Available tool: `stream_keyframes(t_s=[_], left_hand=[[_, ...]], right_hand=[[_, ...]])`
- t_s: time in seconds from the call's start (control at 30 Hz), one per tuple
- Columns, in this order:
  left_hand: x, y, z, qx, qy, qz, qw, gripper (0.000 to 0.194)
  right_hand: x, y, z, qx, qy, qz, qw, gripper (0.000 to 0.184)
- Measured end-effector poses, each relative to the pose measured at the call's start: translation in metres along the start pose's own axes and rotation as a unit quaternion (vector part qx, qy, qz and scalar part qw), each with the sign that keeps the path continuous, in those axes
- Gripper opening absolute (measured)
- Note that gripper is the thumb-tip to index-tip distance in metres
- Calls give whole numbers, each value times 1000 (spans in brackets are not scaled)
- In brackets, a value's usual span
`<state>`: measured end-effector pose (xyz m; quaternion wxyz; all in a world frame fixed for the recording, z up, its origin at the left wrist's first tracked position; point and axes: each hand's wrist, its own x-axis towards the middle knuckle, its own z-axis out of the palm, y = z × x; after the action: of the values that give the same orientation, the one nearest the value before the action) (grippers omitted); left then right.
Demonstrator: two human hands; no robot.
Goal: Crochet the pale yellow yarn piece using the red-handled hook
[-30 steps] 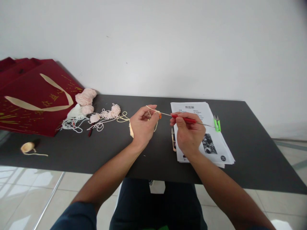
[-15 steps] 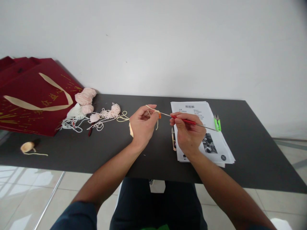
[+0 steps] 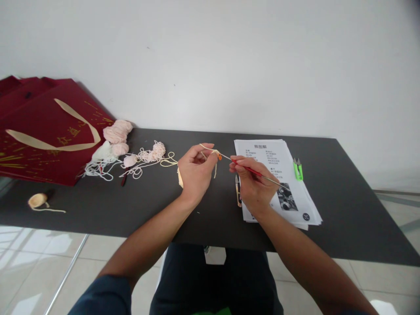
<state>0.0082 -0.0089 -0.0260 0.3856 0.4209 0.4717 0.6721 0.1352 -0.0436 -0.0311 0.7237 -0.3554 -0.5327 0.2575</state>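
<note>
Between the thumb and fingers of my left hand (image 3: 197,168) is a small piece of cream crochet work (image 3: 215,152), mostly hidden by the fingers. An orange stitch marker (image 3: 220,156) hangs at its edge, and a strand of cream yarn (image 3: 169,160) runs over the index finger and away to the left. My right hand (image 3: 256,181) is closed like a pen grip around the red handle of a crochet hook (image 3: 252,169). The hook's thin metal shaft points left, its tip at the crochet work. A pale yellow bit shows beneath my left palm.
Printed sheets (image 3: 267,175) lie under my right hand, with green thread snips (image 3: 298,169) at their right edge. A small cutter (image 3: 238,192) lies left of them. Pink yarn balls (image 3: 117,131), a dark red bag (image 3: 49,131) and a cream crocheted cup (image 3: 37,200) are to the left.
My right hand has moved slightly left, and the crochet hook now slants more steeply, its rear end lower. My left hand stays nearly in place with the crochet work.
</note>
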Motion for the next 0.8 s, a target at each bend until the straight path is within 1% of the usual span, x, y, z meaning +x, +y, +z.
stream_keyframes(t_s=[0.13,0.27,0.33,0.4,0.47,0.53,0.63,0.7,0.8], left_hand=[[1,0,1,-27,4,-17,999,22],[3,1,2,-62,1,-38,997,25],[3,1,2,-62,-2,-42,997,26],[3,2,2,-53,-3,-35,998,26],[3,2,1,-36,-2,-16,999,23],[2,1,0,-12,-1,9,1000,21],[2,0,-2,32,3,47,998,18],[2,0,-2,50,4,67,996,17],[3,-1,-3,48,3,67,997,17]], right_hand=[[-1,7,-4,-3,-30,-23,999,21],[-1,11,-6,-15,-42,-37,998,21],[-1,10,-4,-6,-33,-19,999,17],[1,10,-2,29,-5,22,999,14],[4,11,0,82,24,73,994,12],[7,12,2,124,38,118,985,9],[9,14,2,140,44,163,976,5],[10,13,1,139,40,164,976,5],[9,9,0,118,20,127,985,8]])
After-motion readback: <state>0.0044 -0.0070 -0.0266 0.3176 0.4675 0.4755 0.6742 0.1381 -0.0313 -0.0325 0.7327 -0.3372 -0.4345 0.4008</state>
